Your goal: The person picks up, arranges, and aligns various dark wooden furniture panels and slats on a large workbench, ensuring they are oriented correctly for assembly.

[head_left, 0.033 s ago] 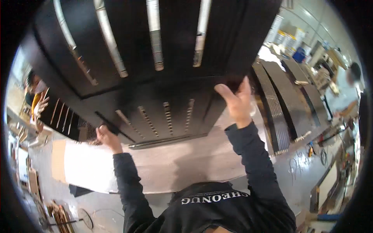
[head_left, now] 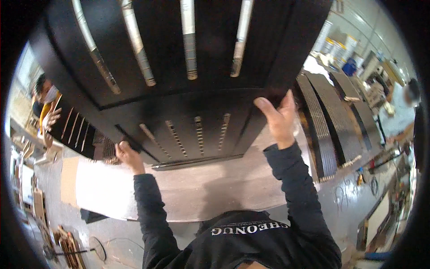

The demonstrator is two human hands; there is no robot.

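Observation:
A large dark brown panel with long slots (head_left: 179, 101) stands tilted in front of me. Its lower edge is at the pale tabletop (head_left: 179, 197), and the slots let light through. My left hand (head_left: 130, 158) is closed on the panel's left edge, low down, with some fingers hidden behind it. On the right edge, somewhat higher, my right hand (head_left: 281, 125) grips the panel, its thumb raised along the near face and the other fingers partly out of sight.
Stacked dark slatted panels (head_left: 329, 121) lie to the right. At the left, another person (head_left: 47, 101) is beside a second slotted dark panel (head_left: 74, 127). One more person (head_left: 398, 110) stands far right. Wood offcuts (head_left: 71, 249) lie on the floor at lower left.
The whole view has shifted slightly, so everything sits a little further right. Both hands keep their places on the panel's edges.

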